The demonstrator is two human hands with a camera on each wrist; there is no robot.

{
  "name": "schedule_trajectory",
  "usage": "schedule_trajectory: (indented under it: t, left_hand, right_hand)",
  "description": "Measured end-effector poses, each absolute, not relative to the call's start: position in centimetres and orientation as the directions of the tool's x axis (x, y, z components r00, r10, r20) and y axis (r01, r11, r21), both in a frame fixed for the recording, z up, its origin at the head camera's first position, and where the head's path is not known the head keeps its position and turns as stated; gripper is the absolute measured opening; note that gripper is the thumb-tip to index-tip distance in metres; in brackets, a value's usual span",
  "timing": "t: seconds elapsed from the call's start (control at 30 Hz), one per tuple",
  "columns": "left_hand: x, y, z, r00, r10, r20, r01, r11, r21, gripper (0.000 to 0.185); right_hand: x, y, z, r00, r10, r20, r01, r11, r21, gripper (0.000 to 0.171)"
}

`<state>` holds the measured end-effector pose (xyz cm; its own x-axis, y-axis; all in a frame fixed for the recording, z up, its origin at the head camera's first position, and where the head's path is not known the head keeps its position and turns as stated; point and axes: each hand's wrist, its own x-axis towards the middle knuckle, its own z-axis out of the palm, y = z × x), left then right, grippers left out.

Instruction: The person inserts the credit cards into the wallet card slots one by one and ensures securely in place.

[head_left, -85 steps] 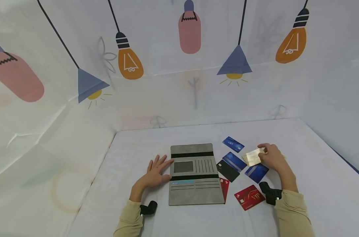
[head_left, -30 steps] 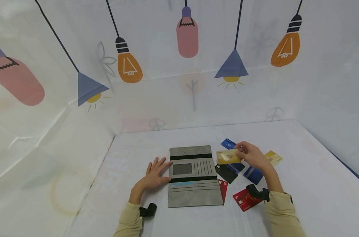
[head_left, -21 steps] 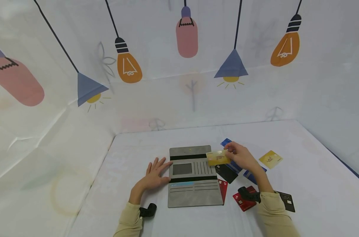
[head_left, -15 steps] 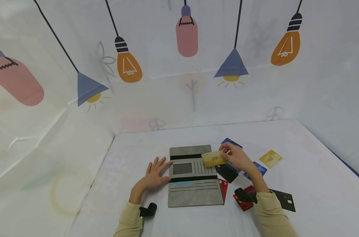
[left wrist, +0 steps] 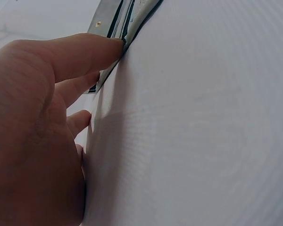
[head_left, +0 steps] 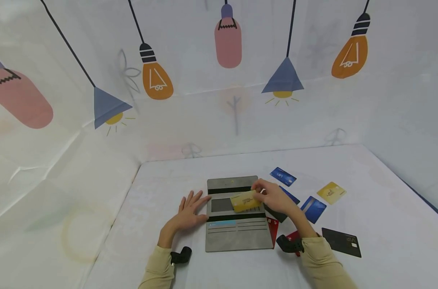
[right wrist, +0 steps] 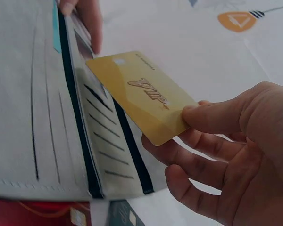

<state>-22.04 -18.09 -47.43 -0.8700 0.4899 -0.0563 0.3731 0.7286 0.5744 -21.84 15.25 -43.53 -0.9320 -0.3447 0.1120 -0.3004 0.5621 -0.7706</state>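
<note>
A grey wallet lies unfolded on the white table, its card slots facing up. My left hand rests at its left edge with fingers spread, the index finger and thumb touching the edge; the left wrist view shows that thumb at the wallet's side. Between thumb and fingers my right hand pinches a gold VIP card by one corner. The gold card is over the wallet's middle panel, hiding part of the dark window and the short slots in the head view.
Right of the wallet lie a blue card, another blue card, a second gold card and a black VIP card. A red card sticks out from under the wallet. The right forearm partly covers another red card.
My right hand has lifted one gold card off the pile at the right and carried it left over the wallet. The black VIP card came into sight. My left hand stayed put.
</note>
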Motion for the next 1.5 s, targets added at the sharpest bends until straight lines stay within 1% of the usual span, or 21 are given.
schedule_trajectory:
  t: [0.33, 0.5, 0.73, 0.93, 1.07, 1.37, 1.5]
  left_hand:
    - [-22.3, -18.1, -47.5, -0.868, 0.492, -0.065, 0.371, 0.73, 0.574, 0.065]
    - [-22.3, -18.1, -47.4, -0.869, 0.49, -0.064, 0.369, 0.73, 0.575, 0.065]
    - [-22.2, -18.0, -47.3, -0.871, 0.488, -0.062, 0.367, 0.729, 0.578, 0.064]
    - [-22.3, -18.0, -47.4, -0.871, 0.487, -0.056, 0.373, 0.733, 0.569, 0.064]
    - [-22.3, -18.0, -47.5, -0.874, 0.482, -0.056, 0.369, 0.736, 0.568, 0.064]
    - [-22.2, -18.0, -47.5, -0.878, 0.476, -0.051, 0.366, 0.736, 0.57, 0.063]
    - [-22.2, -17.9, -47.4, -0.878, 0.476, -0.053, 0.364, 0.736, 0.572, 0.063]
  right_hand:
    - [-21.0, 12.4, -43.4, -0.906, -0.41, 0.101, -0.308, 0.477, -0.823, 0.017]
    - [-20.7, 11.1, -43.8, -0.892, -0.444, 0.088, -0.319, 0.477, -0.819, 0.014]
    - [-20.4, 9.7, -44.5, -0.857, -0.498, 0.133, -0.401, 0.481, -0.78, 0.011]
    - [-19.9, 9.0, -44.9, -0.869, -0.485, 0.103, -0.378, 0.513, -0.771, 0.009]
    - [-19.7, 8.7, -45.1, -0.882, -0.466, 0.075, -0.355, 0.551, -0.755, 0.011]
    - [-19.5, 8.1, -45.9, -0.866, -0.495, 0.068, -0.391, 0.586, -0.71, 0.024]
    - [-19.4, 8.0, -46.2, -0.871, -0.489, 0.048, -0.376, 0.599, -0.707, 0.028]
